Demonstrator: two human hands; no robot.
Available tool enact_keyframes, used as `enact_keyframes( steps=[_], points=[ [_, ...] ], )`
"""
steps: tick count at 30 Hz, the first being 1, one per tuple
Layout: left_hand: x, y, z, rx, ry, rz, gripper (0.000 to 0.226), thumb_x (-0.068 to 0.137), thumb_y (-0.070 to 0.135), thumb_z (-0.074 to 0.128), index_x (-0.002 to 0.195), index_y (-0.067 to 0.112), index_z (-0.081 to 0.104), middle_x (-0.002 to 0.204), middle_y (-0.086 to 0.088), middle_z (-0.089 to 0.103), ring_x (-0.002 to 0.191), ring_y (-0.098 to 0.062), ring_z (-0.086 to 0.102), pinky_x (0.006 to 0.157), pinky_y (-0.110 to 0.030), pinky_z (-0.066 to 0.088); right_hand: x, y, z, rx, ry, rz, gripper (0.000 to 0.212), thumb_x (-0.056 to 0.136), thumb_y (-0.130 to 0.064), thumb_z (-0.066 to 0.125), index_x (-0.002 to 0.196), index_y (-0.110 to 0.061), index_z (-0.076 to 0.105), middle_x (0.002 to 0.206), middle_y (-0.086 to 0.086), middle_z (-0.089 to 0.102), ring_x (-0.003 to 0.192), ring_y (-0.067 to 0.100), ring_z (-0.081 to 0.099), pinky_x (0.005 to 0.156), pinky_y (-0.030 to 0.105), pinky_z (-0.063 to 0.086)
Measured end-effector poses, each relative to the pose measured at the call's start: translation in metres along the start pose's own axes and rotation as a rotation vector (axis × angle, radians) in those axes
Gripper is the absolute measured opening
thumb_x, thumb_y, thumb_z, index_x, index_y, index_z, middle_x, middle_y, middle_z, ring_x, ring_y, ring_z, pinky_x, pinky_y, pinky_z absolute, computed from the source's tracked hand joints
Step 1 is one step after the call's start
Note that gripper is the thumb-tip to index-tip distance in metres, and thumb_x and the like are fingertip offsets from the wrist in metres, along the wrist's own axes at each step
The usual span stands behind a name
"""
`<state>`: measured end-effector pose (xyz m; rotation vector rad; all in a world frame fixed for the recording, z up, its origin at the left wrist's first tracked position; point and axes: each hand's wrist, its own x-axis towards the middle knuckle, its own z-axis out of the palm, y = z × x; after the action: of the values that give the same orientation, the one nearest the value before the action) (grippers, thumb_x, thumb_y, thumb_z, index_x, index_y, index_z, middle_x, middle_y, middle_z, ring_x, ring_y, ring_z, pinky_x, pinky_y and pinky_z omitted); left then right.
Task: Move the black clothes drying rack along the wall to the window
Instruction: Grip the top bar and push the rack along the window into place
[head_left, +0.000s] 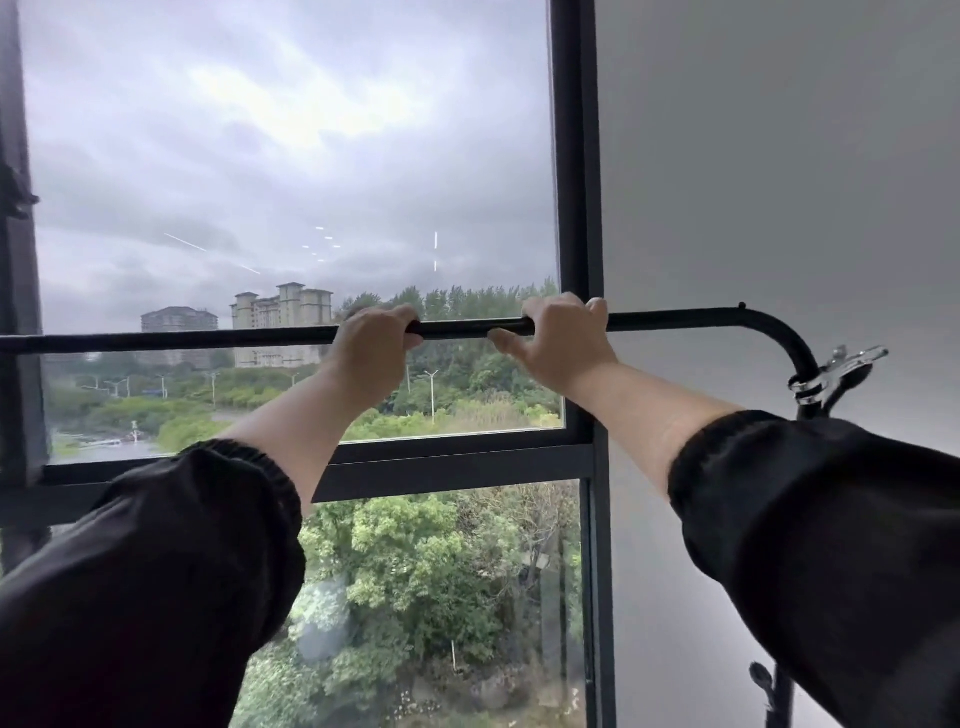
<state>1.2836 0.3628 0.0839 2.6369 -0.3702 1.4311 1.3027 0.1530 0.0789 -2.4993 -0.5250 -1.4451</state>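
**Gripped before the dark-framed window (571, 208): the black metal clothes drying rack (675, 318)**

The left hand (371, 347) and the right hand (560, 344) each curl round its horizontal top tube, side by side. A silver metal clip (836, 371) clamps the tube just below its curved right corner.

I can read nothing from here. There is no lettering on the top bar of the black drying rack (467, 328), on the metal clip (831, 376) at its bend, or on the window frame (571, 208). The far buildings (283, 312) are too small to show any sign.
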Motion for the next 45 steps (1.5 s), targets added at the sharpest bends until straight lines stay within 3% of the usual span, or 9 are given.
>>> enact_keyframes(
  steps=[4, 9, 19, 26, 29, 32, 39, 42, 45],
  points=[
    [0.013, 0.017, 0.018, -0.061, 0.029, -0.005, 0.016, 0.093, 0.013, 0.053, 0.102, 0.003, 0.061, 0.092, -0.014, 0.067, 0.091, -0.029, 0.057, 0.082, -0.031, 0.039, 0.000, 0.025, -0.001, -0.026, 0.002, -0.001, 0.069, 0.083, -0.068, 0.041, 0.114, -0.011, 0.063, 0.094, 0.004, 0.066, 0.105, 0.024, 0.056, 0.095, 0.043, 0.031],
    [0.033, 0.055, 0.053, -0.062, 0.118, 0.048, 0.014, 0.092, 0.013, 0.054, 0.097, 0.003, 0.061, 0.093, -0.013, 0.067, 0.083, -0.026, 0.056, 0.096, -0.031, 0.034, 0.003, 0.081, 0.006, -0.044, 0.033, 0.039, 0.067, 0.082, -0.073, 0.041, 0.093, -0.011, 0.065, 0.078, -0.002, 0.054, 0.096, 0.024, 0.057, 0.094, 0.043, 0.031],
    [0.074, 0.070, 0.097, -0.073, 0.130, 0.080, 0.012, 0.091, 0.012, 0.055, 0.097, 0.006, 0.063, 0.092, -0.009, 0.066, 0.087, -0.028, 0.059, 0.093, -0.032, 0.032, 0.036, 0.135, 0.043, 0.129, 0.133, 0.116, 0.051, 0.076, -0.065, 0.060, 0.087, -0.017, 0.074, 0.091, -0.005, 0.071, 0.101, 0.017, 0.058, 0.090, 0.040, 0.025],
    [0.073, 0.057, 0.108, -0.070, 0.154, 0.059, 0.017, 0.091, 0.014, 0.056, 0.100, 0.004, 0.065, 0.097, -0.011, 0.066, 0.093, -0.030, 0.058, 0.093, -0.032, 0.033, 0.044, 0.133, 0.058, 0.233, 0.079, 0.091, 0.058, 0.079, -0.059, 0.064, 0.109, -0.010, 0.071, 0.113, 0.002, 0.070, 0.115, 0.019, 0.055, 0.096, 0.038, 0.023],
    [0.066, 0.051, 0.113, -0.010, 0.151, 0.051, 0.023, 0.092, 0.025, 0.054, 0.105, 0.008, 0.063, 0.104, -0.008, 0.066, 0.097, -0.028, 0.058, 0.096, -0.035, 0.035, 0.040, 0.135, 0.061, 0.170, 0.002, 0.081, 0.056, 0.083, -0.059, 0.058, 0.110, -0.011, 0.068, 0.111, 0.002, 0.069, 0.111, 0.020, 0.056, 0.097, 0.039, 0.026],
    [0.057, 0.033, 0.109, 0.027, 0.172, 0.006, 0.025, 0.092, 0.028, 0.052, 0.110, 0.010, 0.060, 0.108, -0.007, 0.065, 0.101, -0.028, 0.057, 0.097, -0.038, 0.036, 0.038, 0.125, 0.057, 0.040, 0.005, 0.063, 0.056, 0.085, -0.061, 0.051, 0.107, -0.012, 0.064, 0.104, 0.004, 0.066, 0.105, 0.023, 0.055, 0.096, 0.041, 0.031],
    [0.034, -0.041, 0.093, 0.143, 0.145, -0.124, 0.030, 0.090, 0.013, 0.052, 0.120, 0.011, 0.052, 0.117, -0.010, 0.060, 0.112, -0.030, 0.050, 0.109, -0.045, 0.029, 0.046, 0.031, 0.074, -0.050, -0.154, -0.058, 0.058, 0.094, -0.057, 0.038, 0.126, -0.010, 0.053, 0.117, 0.007, 0.063, 0.115, 0.024, 0.053, 0.106, 0.049, 0.028],
    [0.034, -0.073, 0.084, 0.125, 0.150, -0.276, 0.041, 0.083, -0.005, 0.050, 0.122, 0.008, 0.054, 0.111, -0.015, 0.062, 0.109, -0.031, 0.049, 0.108, -0.044, 0.029, 0.056, -0.011, 0.086, -0.106, -0.154, -0.033, 0.056, 0.095, -0.057, 0.035, 0.119, -0.010, 0.056, 0.106, 0.005, 0.065, 0.108, 0.024, 0.057, 0.110, 0.057, 0.021],
    [0.031, -0.099, 0.068, 0.202, 0.091, -0.332, 0.044, 0.083, -0.006, 0.047, 0.125, 0.008, 0.051, 0.112, -0.018, 0.062, 0.109, -0.034, 0.050, 0.100, -0.044, 0.038, 0.070, -0.044, 0.098, -0.132, -0.191, 0.015, 0.063, 0.092, -0.064, 0.032, 0.102, -0.009, 0.061, 0.086, 0.003, 0.061, 0.090, 0.022, 0.061, 0.111, 0.060, 0.018]
  ],
)
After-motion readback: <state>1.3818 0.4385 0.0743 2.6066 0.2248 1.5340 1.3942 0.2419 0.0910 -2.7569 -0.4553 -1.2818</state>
